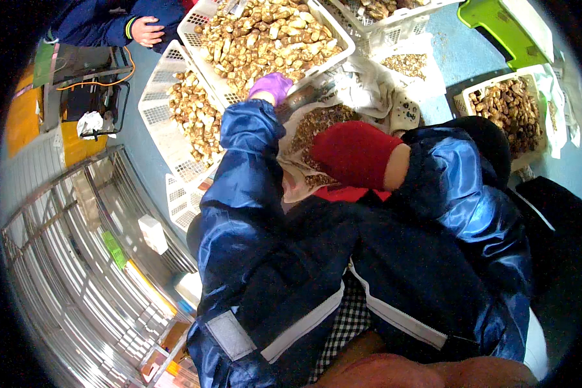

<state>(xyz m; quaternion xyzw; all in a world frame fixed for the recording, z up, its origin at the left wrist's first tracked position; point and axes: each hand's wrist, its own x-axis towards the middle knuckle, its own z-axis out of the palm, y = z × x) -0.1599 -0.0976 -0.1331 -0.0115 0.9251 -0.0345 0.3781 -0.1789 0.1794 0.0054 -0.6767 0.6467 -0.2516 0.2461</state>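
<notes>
At the near rim of a heaped, white, perforated plastic basket, a purple-gloved left hand is lying over pale, brown-capped mushrooms.

Its fingers are mostly hiding, so I cannot tell whether they are closing on anything; the red-gloved right hand is hanging by a pale, crumpled sack holding brown, crumbly bits, its grip also out of sight. Those bits are suggesting some work is done, the heaped basket that plenty is left. Leftward, a second white, perforated basket is holding similar mushrooms; rightward, a pale plastic basket is holding darker brown pieces.
</notes>
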